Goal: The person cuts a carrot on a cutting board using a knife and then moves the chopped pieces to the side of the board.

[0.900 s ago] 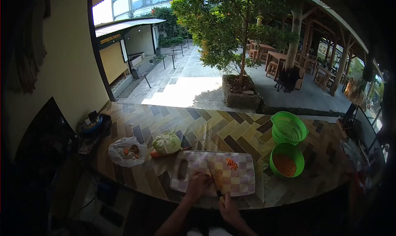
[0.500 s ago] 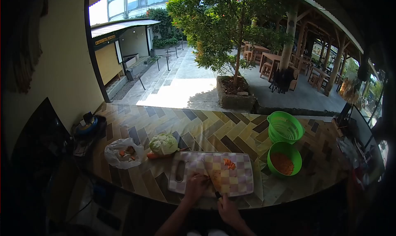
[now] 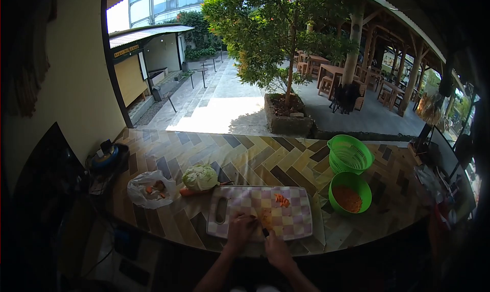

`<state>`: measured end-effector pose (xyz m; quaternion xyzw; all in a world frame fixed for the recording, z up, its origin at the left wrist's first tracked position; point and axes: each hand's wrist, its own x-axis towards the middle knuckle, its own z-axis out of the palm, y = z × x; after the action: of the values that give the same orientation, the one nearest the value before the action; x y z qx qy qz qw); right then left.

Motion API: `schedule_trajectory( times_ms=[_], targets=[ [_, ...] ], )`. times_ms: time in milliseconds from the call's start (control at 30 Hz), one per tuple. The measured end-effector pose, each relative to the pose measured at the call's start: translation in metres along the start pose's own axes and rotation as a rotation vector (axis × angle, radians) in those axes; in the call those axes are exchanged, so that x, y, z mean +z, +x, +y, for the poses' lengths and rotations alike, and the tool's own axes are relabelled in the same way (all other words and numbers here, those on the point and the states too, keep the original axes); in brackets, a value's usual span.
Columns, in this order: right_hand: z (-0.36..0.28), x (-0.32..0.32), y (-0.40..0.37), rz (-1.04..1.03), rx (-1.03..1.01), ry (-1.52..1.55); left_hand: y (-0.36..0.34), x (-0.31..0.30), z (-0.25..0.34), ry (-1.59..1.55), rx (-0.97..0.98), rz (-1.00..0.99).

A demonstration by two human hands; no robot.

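A pink, white and yellow checkered cutting board [image 3: 297, 222] lies at the table's near edge. My right hand [image 3: 276, 247] is closed around the dark handle of a knife [image 3: 265, 232], whose blade points away from me over the board and is hard to make out. To its left, my left hand [image 3: 241, 227] rests on the board with fingers curled; whatever is under them is hidden. Cut orange carrot pieces [image 3: 282, 200] lie in a small heap on the board's far right part. Orange stain marks the board's middle.
Left of the board sit a cabbage [image 3: 199, 178], a whole carrot [image 3: 188, 192] and a white plastic bag [image 3: 140, 194] with orange scraps. To the right stand a green bowl [image 3: 366, 186] of chopped orange bits and a green colander [image 3: 352, 150]. A tree [image 3: 286, 37] grows outside.
My right hand and the knife have shifted a little away from me and to the left. The left hand stays nearly in place. The view has moved slightly.
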<state>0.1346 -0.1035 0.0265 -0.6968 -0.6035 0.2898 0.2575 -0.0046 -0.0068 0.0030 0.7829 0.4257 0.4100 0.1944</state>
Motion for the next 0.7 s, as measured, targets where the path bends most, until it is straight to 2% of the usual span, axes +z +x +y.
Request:
schedule_trajectory(
  times_ms=[267, 567, 700],
  targets=[
    [0.01, -0.008, -0.004, 0.02, -0.081, 0.163, -0.001, 0.0, 0.005, 0.004, -0.02, 0.042],
    [-0.007, -0.014, -0.012, -0.058, 0.033, -0.04, -0.002, 0.004, 0.001, 0.007, -0.021, 0.064],
    [0.001, -0.009, -0.009, 0.026, -0.014, 0.023, -0.001, 0.001, 0.003, -0.001, -0.027, 0.04]
  ],
)
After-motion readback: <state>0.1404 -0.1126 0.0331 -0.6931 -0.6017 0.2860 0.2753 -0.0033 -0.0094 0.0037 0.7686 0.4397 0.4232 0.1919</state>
